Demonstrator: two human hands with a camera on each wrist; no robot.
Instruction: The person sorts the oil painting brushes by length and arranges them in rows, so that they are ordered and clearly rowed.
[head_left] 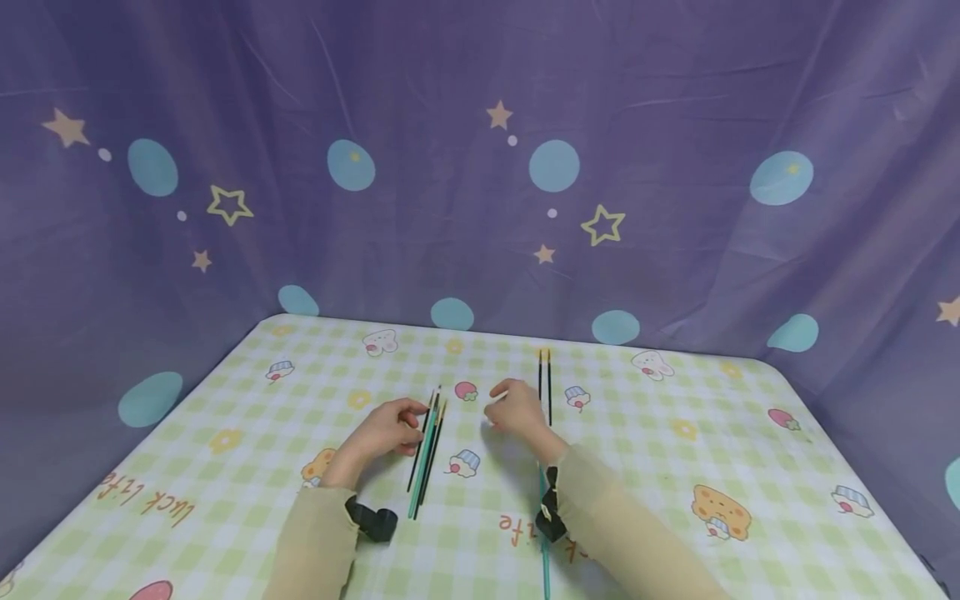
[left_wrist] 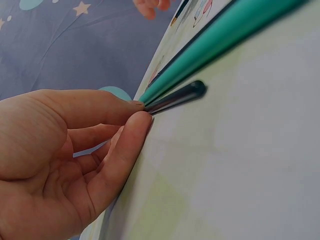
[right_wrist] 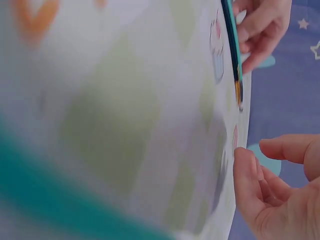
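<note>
Several thin paintbrushes with teal and black handles [head_left: 422, 475] lie side by side on the table, bristles pointing away. My left hand [head_left: 388, 430] is at their left side. In the left wrist view, its thumb and finger pinch a dark-handled paintbrush [left_wrist: 182, 96], whose rounded end sticks out beyond the fingertips. A thicker teal handle [left_wrist: 215, 45] runs just above it. My right hand [head_left: 517, 408] hovers to the right of this group. In the right wrist view, its thumb and index finger [right_wrist: 246, 172] stand apart with nothing between them.
Two more paintbrushes [head_left: 550, 392] with yellow bristles lie lengthwise under my right hand and wrist, partly hidden; a teal handle [head_left: 546, 575] reaches the near side. A green-checked cloth [head_left: 630, 467] covers the table. Behind it hangs a purple curtain [head_left: 450, 242].
</note>
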